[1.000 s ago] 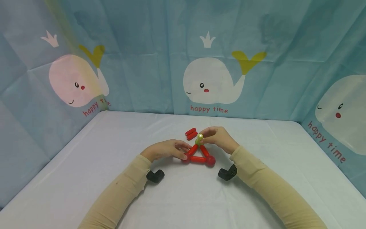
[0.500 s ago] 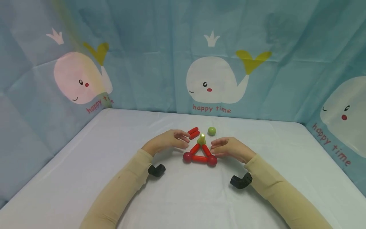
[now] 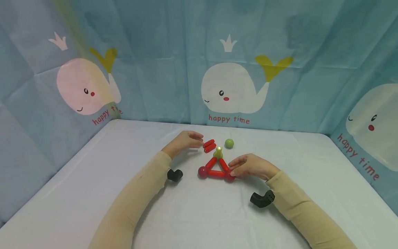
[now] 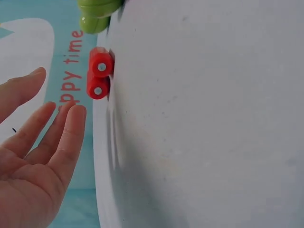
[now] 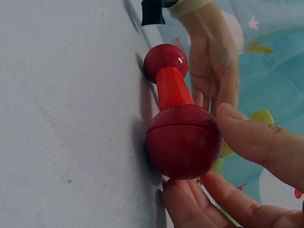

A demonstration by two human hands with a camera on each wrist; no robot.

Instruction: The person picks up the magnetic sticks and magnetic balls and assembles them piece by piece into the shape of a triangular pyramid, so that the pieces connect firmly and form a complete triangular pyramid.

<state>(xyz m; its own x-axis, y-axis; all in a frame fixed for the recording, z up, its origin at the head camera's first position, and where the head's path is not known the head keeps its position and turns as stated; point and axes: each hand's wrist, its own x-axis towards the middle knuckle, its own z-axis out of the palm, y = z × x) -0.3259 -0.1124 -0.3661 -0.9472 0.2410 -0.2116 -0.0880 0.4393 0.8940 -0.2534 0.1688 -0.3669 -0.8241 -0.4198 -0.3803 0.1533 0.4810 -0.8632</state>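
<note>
A triangle of red rods [image 3: 216,173] lies on the table, with a red ball at each front corner and a green ball at the back. From the back corner rises a yellow-green rod [image 3: 219,150]. My right hand [image 3: 253,166] holds the front right red ball [image 5: 183,147] between thumb and fingers. The other red ball [image 3: 203,172] sits untouched at the front left. Fingers extended and holding nothing, my left hand [image 3: 186,139] is just left of two loose red rods [image 3: 209,148]. Metal dots show on their ends in the left wrist view.
A loose green ball [image 3: 229,143] rests behind the triangle. The white table [image 3: 199,214] runs back to a blue whale-print curtain [image 3: 155,86]. Black devices [image 3: 262,199] stick out from both sleeves.
My left hand has left the front left red ball and moved back beside the loose rods. My right hand went from the back corner to the front right ball, exposing the loose green ball.
</note>
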